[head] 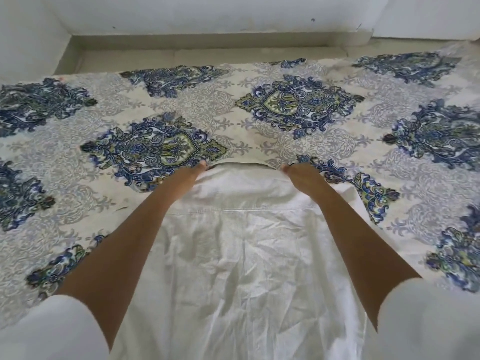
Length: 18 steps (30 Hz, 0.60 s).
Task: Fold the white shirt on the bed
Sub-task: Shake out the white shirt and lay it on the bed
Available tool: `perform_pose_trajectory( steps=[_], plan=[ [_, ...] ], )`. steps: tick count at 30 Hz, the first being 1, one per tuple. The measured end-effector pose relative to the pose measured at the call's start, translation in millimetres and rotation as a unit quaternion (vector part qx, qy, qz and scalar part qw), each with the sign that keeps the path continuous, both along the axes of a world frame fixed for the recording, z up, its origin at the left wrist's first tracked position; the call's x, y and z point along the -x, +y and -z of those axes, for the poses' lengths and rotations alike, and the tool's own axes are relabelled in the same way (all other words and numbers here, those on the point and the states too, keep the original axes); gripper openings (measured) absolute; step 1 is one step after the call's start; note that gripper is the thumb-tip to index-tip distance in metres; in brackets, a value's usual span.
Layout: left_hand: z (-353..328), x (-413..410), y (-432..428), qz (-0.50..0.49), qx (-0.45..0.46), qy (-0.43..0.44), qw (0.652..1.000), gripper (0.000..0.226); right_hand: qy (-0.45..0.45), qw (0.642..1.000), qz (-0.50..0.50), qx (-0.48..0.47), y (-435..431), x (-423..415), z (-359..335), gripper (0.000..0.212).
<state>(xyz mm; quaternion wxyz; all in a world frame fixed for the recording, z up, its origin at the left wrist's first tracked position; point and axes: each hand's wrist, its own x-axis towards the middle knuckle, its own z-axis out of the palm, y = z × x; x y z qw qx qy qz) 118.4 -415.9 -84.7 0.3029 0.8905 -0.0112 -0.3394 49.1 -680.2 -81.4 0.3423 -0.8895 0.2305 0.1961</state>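
Observation:
The white shirt (241,255) lies flat and wrinkled on the bed, back side up, with its collar (244,183) at the far end. Both my arms stretch forward over it. My left hand (193,175) grips the collar's left end, its fingertips curled in at the fabric edge. At the collar's right end, my right hand (301,175) holds the fabric the same way. The fingers of both hands are mostly hidden under the hands.
The bed carries a cream bedspread (298,110) with blue and green ornaments, stretching to both sides of the shirt. Beyond the bed's far edge are a strip of floor (197,51) and a white wall (207,14).

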Motion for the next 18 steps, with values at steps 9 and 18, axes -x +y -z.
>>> perform_pose_trajectory(
  steps=[9, 18],
  plan=[
    [-5, -22, 7, 0.062, 0.008, 0.003, 0.998, 0.037, -0.055, 0.993, -0.02, -0.098, -20, 0, -2, 0.02],
    [-13, -25, 4, -0.002, 0.027, 0.015, 1.0, 0.054, -0.043, 0.991, -0.096, -0.078, -19, -6, 9, 0.02]
  ],
)
